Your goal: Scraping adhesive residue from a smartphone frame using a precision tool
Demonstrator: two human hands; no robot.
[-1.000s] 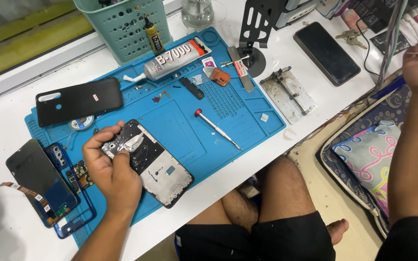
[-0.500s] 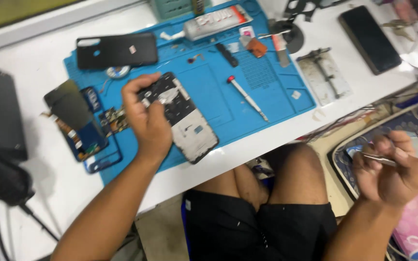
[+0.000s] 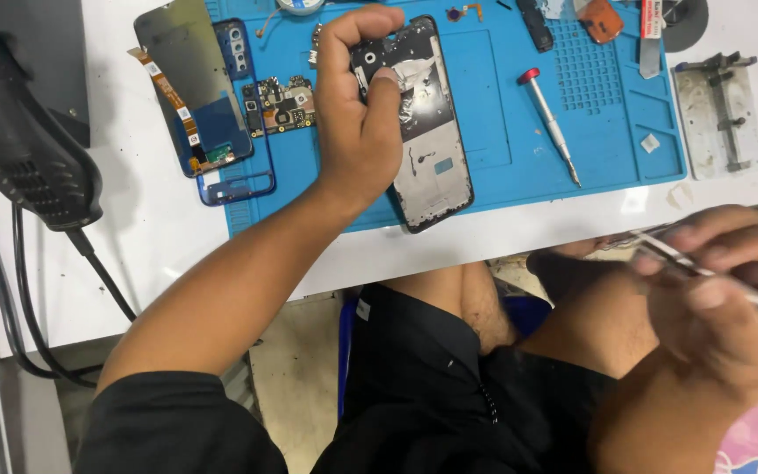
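My left hand point(image 3: 357, 114) grips the upper part of an opened phone frame point(image 3: 427, 149) that lies on the blue work mat point(image 3: 493, 132); the thumb presses on its inner side. My right hand point(image 3: 721, 290) is low at the right, off the table edge, fingers closed on a thin pair of metal tweezers point(image 3: 704, 274). A small circuit board point(image 3: 281, 104) lies just left of the left hand. A red-capped screwdriver point(image 3: 551, 123) rests on the mat to the right of the phone frame.
A detached screen with a flex cable point(image 3: 188, 83) and a blue phone bezel point(image 3: 239, 123) lie at the mat's left edge. A metal clamp jig point(image 3: 719, 110) sits at the right. A black device with cables point(image 3: 32, 158) hangs at the left. My knees are under the table.
The view has dropped and moved closer. My right hand has come down from the far right to beside my knee, holding tweezers. My left hand stays on the phone frame.
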